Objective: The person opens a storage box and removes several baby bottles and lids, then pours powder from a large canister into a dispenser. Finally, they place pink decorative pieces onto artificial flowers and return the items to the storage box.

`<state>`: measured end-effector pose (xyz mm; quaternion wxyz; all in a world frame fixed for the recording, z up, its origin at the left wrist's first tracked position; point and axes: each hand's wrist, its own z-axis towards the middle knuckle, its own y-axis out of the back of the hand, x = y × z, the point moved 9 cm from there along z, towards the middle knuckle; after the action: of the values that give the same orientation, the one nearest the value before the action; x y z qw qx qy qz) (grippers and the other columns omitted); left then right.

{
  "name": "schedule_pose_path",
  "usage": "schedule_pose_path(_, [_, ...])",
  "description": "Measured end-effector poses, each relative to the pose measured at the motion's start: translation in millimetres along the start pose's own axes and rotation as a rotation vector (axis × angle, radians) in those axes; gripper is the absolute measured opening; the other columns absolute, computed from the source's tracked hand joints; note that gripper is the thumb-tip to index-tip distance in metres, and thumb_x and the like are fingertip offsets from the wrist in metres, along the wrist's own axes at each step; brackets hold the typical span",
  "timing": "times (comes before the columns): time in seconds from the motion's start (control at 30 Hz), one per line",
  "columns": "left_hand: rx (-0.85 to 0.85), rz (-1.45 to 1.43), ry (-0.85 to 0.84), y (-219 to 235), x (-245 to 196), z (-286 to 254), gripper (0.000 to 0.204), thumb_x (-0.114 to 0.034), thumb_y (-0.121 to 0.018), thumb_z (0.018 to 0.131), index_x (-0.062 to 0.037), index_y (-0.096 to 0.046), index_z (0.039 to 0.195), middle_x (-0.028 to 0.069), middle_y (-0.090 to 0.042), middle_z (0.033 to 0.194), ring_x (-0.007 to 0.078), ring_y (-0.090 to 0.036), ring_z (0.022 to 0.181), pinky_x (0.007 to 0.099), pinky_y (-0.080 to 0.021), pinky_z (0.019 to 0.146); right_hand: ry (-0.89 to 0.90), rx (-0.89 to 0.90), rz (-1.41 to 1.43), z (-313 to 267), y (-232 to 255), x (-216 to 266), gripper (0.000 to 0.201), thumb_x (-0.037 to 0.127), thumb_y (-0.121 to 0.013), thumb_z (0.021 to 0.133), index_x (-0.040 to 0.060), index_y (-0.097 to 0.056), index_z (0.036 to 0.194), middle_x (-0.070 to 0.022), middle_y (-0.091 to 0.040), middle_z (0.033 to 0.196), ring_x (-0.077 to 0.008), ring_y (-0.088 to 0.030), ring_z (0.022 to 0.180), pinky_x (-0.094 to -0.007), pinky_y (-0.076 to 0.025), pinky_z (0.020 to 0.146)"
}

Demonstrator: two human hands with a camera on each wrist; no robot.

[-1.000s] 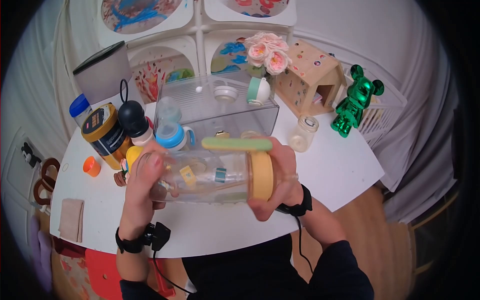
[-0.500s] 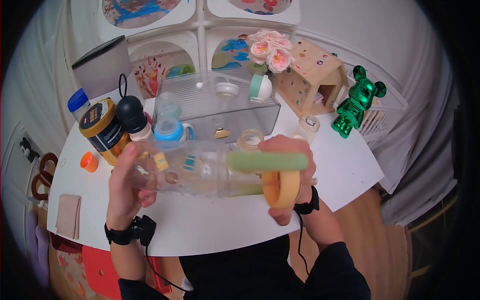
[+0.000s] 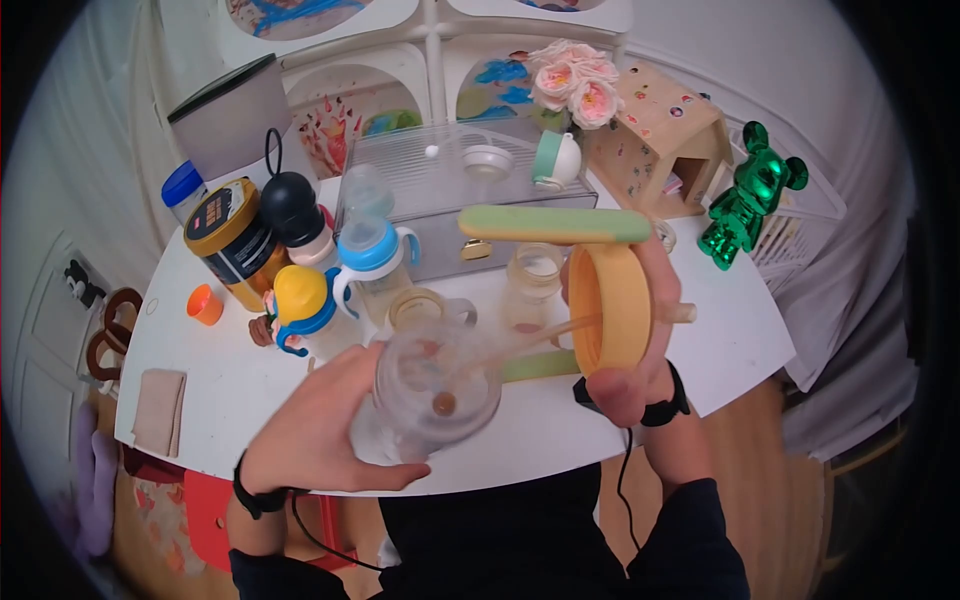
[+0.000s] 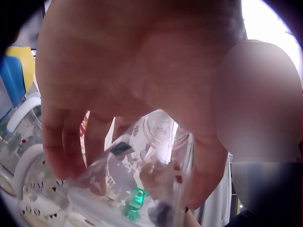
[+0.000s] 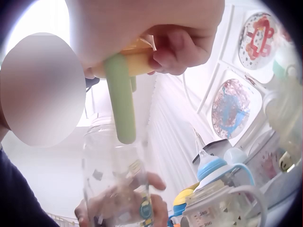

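Note:
Low over the front of the table, my left hand grips a clear bottle, its mouth tilted toward the right. In the left wrist view the fingers and thumb wrap the see-through wall of this bottle. My right hand holds a yellow lid with green handles. A pale straw runs through the lid toward the bottle's mouth. In the right wrist view a green handle hangs down from the lid, overlapping the bottle's upper part.
Behind my hands stand a bottle with a blue collar, a yellow-topped bottle, and a glass jar. A clear box is farther back. An orange cup and folded cloth lie left; a green bear figure stands right.
The lid and bottle have come apart, lid moving right with the straw. The bottle has swung from lying sideways to pointing its mouth up and right.

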<state>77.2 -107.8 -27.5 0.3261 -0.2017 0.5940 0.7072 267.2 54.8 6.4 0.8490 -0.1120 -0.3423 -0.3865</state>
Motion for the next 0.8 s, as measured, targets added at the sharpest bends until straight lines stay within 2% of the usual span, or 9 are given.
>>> schedule_pose_path(0.07, [0.032, 0.070, 0.098, -10, 6, -7, 0.095, -0.031, -0.104, 0.061, -0.0039, -0.065, 0.144, 0.0162, -0.071, 0.132, 0.0347, -0.070, 0.124, 0.0442, -0.052, 0.109, -0.024, -0.030, -0.076, 1, 2, 10, 0.107, 0.055, -0.096, 0.066, -0.0071, -0.054, 0.143, -0.0108, -0.064, 0.128, -0.0178, -0.060, 0.112, -0.0330, -0.050, 0.096])
schedule_pose_path(0.1, [0.020, 0.084, 0.075, -8, 3, -11, 0.091, -0.027, -0.100, 0.068, -0.0037, -0.061, 0.147, 0.0207, -0.072, 0.128, 0.0406, -0.069, 0.119, 0.0443, -0.056, 0.103, -0.055, -0.091, -0.119, 5, 4, 18, 0.113, 0.064, -0.092, 0.065, -0.0069, -0.054, 0.143, -0.0103, -0.064, 0.124, -0.0167, -0.060, 0.108, -0.0321, -0.050, 0.093])
schedule_pose_path(0.17, [-0.037, 0.121, 0.135, -3, 15, -24, 0.089, -0.028, -0.101, 0.068, -0.0034, -0.062, 0.145, 0.0201, -0.073, 0.126, 0.0401, -0.072, 0.117, 0.0440, -0.058, 0.102, -0.128, -0.239, -0.206, 15, 9, 35, 0.131, 0.089, -0.082, 0.060, -0.0067, -0.054, 0.145, -0.0083, -0.063, 0.111, -0.0129, -0.060, 0.094, -0.0290, -0.049, 0.081])
schedule_pose_path(0.3, [-0.206, 0.128, 0.320, 15, 51, -60, 0.088, -0.028, -0.104, 0.066, -0.0031, -0.064, 0.140, 0.0184, -0.076, 0.124, 0.0374, -0.076, 0.114, 0.0434, -0.060, 0.101, 0.005, -0.297, -0.390, 32, 18, 60, 0.132, 0.102, -0.074, 0.068, -0.0028, -0.056, 0.146, -0.0108, -0.063, 0.138, -0.0106, -0.060, 0.092, -0.0270, -0.049, 0.075])
schedule_pose_path(0.37, [-0.319, 0.193, 0.337, 26, 66, -72, 0.087, -0.027, -0.105, 0.065, -0.0029, -0.064, 0.138, 0.0178, -0.076, 0.123, 0.0361, -0.076, 0.115, 0.0430, -0.060, 0.102, 0.091, -0.293, -0.394, 45, 16, 68, 0.124, 0.095, -0.076, 0.074, -0.0019, -0.054, 0.148, -0.0102, -0.063, 0.143, -0.0100, -0.060, 0.095, -0.0270, -0.050, 0.078])
schedule_pose_path(0.47, [-0.419, 0.166, 0.357, 30, 92, -84, 0.085, -0.026, -0.106, 0.066, -0.0025, -0.064, 0.135, 0.0183, -0.076, 0.125, 0.0363, -0.076, 0.118, 0.0434, -0.059, 0.104, 0.140, -0.101, -0.355, 61, 7, 72, 0.099, 0.064, -0.090, 0.080, -0.0009, -0.054, 0.147, -0.0087, -0.063, 0.141, -0.0085, -0.060, 0.100, -0.0263, -0.050, 0.083])
schedule_pose_path(0.6, [-0.461, 0.190, 0.378, 30, 96, -86, 0.086, -0.029, -0.107, 0.066, -0.0021, -0.064, 0.135, 0.0193, -0.075, 0.128, 0.0372, -0.074, 0.121, 0.0439, -0.058, 0.105, -0.033, 0.215, -0.599, 76, -16, 68, 0.081, 0.031, -0.096, 0.076, 0.0019, -0.061, 0.144, -0.0030, -0.072, 0.113, -0.0091, -0.066, 0.097, -0.0262, -0.053, 0.084])
schedule_pose_path(0.73, [-0.417, 0.268, 0.489, 31, 99, -79, 0.091, -0.038, -0.108, 0.066, -0.0014, -0.064, 0.137, 0.0206, -0.074, 0.129, 0.0373, -0.074, 0.118, 0.0431, -0.059, 0.102, -0.002, 0.299, -0.768, 84, -32, 58, 0.070, 0.033, -0.096, 0.074, 0.0047, -0.070, 0.133, -0.0022, -0.073, 0.097, -0.0143, -0.069, 0.091, -0.0303, -0.055, 0.084])
schedule_pose_path(0.8, [-0.432, 0.456, 0.406, 33, 90, -73, 0.087, -0.047, -0.106, 0.067, -0.0010, -0.066, 0.129, 0.0191, -0.075, 0.119, 0.0356, -0.075, 0.110, 0.0426, -0.060, 0.094, 0.067, 0.355, -0.903, 86, -42, 58, 0.068, 0.034, -0.096, 0.074, 0.0063, -0.072, 0.131, -0.0032, -0.073, 0.095, -0.0180, -0.070, 0.090, -0.0325, -0.055, 0.084])
